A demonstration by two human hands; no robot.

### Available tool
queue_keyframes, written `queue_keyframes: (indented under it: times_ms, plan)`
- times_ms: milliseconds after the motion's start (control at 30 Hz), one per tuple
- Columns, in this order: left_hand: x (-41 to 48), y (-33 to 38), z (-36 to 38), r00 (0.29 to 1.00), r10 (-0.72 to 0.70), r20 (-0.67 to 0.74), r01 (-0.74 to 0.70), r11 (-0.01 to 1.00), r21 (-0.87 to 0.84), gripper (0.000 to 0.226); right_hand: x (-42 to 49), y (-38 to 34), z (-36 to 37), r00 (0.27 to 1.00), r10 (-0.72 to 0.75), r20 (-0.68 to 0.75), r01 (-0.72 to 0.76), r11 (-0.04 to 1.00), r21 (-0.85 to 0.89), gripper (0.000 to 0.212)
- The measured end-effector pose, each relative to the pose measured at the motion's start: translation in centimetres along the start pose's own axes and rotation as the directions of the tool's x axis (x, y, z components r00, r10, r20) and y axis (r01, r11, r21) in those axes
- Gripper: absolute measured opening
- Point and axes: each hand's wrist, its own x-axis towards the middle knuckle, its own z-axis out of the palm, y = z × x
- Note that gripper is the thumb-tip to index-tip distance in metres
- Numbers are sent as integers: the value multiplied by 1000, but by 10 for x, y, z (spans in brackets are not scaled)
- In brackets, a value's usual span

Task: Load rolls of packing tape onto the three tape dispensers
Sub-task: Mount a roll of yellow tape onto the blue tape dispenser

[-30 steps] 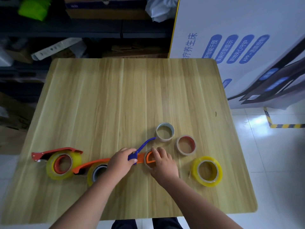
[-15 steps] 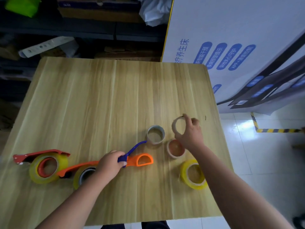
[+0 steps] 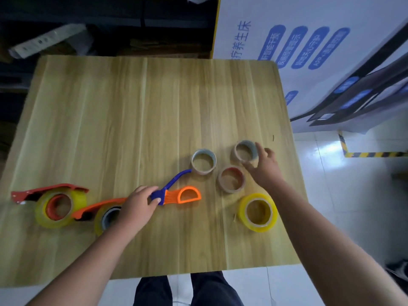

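Three dispensers lie along the table's near left. A red dispenser (image 3: pixel 49 188) carries a yellow roll. Partly under my left wrist, an orange dispenser (image 3: pixel 97 207) carries a yellow roll with a grey core. The third dispenser (image 3: pixel 187 195), orange with a blue handle, has a bare hub. My left hand (image 3: pixel 138 206) grips its blue part. My right hand (image 3: pixel 263 166) pinches the right rim of a thin grey-brown roll (image 3: pixel 241 149) resting on the table. Close by lie a pale roll (image 3: pixel 203 161), a red-lined roll (image 3: pixel 231 178) and a thick yellow roll (image 3: pixel 257 212).
The wooden table (image 3: pixel 143 107) runs far beyond the objects. A large white printed box (image 3: pixel 309 40) stands against its far right corner. Dark shelving is behind. White tiled floor (image 3: pixel 353 195) lies to the right, and my legs show at the near edge.
My right hand took a thin roll off the third dispenser's hub, carried it right and away, and now has it down on the table. My left hand stayed on the blue handle.
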Motion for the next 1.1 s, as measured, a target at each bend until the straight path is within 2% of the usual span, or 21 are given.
queue_keyframes:
  times_ms: [67,133,233,300,433,533,733,833,1100]
  plan:
    - [-1,0,-4,1000,3,16,-4,1000,15,40,-43,15,-8,995,-98,-23,97,994,-43,81]
    - [-1,-2,-8,999,6,34,-8,999,36,41,-85,31,-7,981,-170,92,185,964,-190,90]
    - [3,-5,-13,999,18,52,-21,997,72,41,-117,51,16,930,-139,339,283,860,-424,113]
    - [4,-4,-15,998,27,55,-31,996,83,41,-119,55,28,918,-96,386,285,836,-469,120]
    - [4,0,-17,997,42,63,-49,993,104,41,-113,49,36,936,-61,347,243,824,-511,115]
    - [4,1,-16,996,37,79,-46,993,109,41,-123,44,36,948,-86,306,230,849,-475,108]
    - [4,0,-16,995,11,103,-19,997,77,40,-154,-19,44,921,-309,239,378,859,-346,109]
    - [3,-3,-15,996,24,86,-28,999,46,39,-150,-63,56,902,-370,222,424,855,-299,111]
    - [3,-10,-8,998,48,30,-48,999,-12,33,-123,-126,98,911,-340,232,403,852,-335,108]
